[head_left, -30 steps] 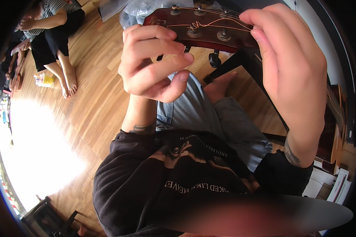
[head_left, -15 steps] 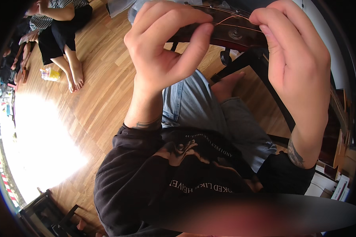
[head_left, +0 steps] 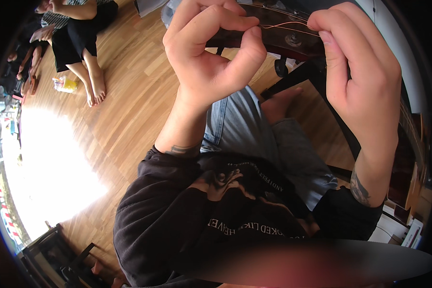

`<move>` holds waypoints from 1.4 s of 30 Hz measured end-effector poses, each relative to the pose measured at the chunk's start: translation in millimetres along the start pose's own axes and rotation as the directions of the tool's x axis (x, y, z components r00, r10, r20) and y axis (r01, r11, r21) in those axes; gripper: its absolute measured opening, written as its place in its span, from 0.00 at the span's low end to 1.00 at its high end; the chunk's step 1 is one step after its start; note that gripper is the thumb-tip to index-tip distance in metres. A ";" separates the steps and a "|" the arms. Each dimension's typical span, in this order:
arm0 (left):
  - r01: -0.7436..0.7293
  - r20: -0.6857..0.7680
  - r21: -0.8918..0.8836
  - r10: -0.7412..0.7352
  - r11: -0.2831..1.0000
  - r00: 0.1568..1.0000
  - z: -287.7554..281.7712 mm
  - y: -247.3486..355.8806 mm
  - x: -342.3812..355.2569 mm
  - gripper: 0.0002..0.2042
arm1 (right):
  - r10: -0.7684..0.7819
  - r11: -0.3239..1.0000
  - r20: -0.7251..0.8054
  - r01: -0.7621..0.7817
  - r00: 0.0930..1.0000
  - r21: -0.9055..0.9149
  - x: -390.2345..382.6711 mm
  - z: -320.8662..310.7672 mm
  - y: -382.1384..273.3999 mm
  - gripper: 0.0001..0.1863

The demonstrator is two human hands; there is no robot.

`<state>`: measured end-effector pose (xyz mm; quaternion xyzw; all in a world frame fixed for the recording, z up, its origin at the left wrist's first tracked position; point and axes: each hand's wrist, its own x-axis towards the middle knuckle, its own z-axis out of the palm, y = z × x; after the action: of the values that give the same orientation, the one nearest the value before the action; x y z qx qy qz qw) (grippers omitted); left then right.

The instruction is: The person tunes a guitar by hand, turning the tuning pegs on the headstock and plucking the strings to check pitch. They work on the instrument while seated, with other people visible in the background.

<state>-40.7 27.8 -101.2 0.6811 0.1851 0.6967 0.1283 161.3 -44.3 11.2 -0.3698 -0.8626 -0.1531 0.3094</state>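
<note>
A thin copper-coloured string (head_left: 288, 22) runs between my two hands at the top of the view. My left hand (head_left: 213, 62) pinches its left part between thumb and forefinger. The fingertips of my right hand (head_left: 362, 67) are closed on its other part. Behind the string lies the dark headstock (head_left: 269, 43) of a guitar-like instrument, with a metal tuning post (head_left: 293, 40) on its face and a black tuning knob (head_left: 281, 67) at its near edge. More strings cross the headstock. My hands cover parts of it.
Below the headstock is a black frame (head_left: 302, 79) beside my bare foot. Wood flooring (head_left: 134, 62) stretches left, with a yellow drink cup (head_left: 65, 84) near a seated person's bare feet (head_left: 97, 91). Bright sunlight falls at left. A dark stand-like object (head_left: 53, 254) occupies the lower left.
My left hand has shifted slightly right, its thumb and forefinger still pinched. The string between my hands bends less sharply. The whole view has moved a little.
</note>
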 end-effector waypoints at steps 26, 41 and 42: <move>0.128 0.075 -0.086 -0.121 0.988 0.990 -7.0 -0.3 6.4 0.06 | -0.017 0.990 0.006 0.017 1.000 -0.137 4.9 6.5 2.8 0.22; 0.143 0.022 -0.118 -0.142 0.983 0.990 -7.6 13.5 4.9 0.07 | -0.052 0.996 0.028 0.054 0.998 -0.075 2.1 -1.8 3.1 0.22; 0.045 0.005 -0.138 -0.044 0.989 0.999 -11.7 10.1 3.9 0.07 | -0.061 0.996 0.032 0.063 0.998 -0.069 0.9 -1.5 3.2 0.22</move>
<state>-51.8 19.4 -93.3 0.6671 0.1515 0.7041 0.1906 163.8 -42.4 13.0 -0.3558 -0.8723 -0.1873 0.2784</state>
